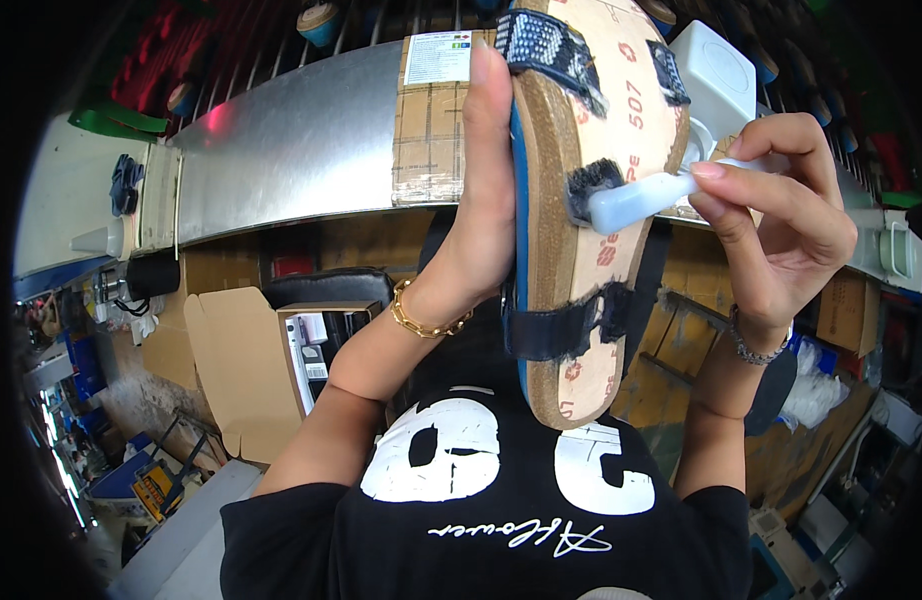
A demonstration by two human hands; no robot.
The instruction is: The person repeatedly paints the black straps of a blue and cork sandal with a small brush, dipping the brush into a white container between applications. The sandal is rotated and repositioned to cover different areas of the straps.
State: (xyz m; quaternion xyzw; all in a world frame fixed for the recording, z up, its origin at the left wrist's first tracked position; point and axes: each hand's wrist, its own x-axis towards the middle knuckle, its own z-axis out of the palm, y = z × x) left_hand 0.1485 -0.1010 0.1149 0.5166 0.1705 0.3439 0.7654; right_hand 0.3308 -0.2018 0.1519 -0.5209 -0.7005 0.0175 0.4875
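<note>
My left hand (489,170) grips the side of an upturned sandal (621,130), its fingers mostly hidden behind it. The sandal's sole side faces up, with a pale printed insole board, a brown cork-like rim and a blue layer along the left edge. Dark strap ends are folded over onto the board. Between thumb and fingers, my right hand (781,205) pinches a pale blue plastic tool (636,203) shaped like a toothbrush. Its broad end lies over a fuzzy black strap end (593,183) at the sole's middle; whether it has bristles underneath is hidden.
Behind the sandal runs a metal bench (291,135) with a taped cardboard box (428,160) on it. A white plastic container (716,80) stands at the back right. Rollers with several shoe parts lie beyond. An opened carton (236,370) sits low at left.
</note>
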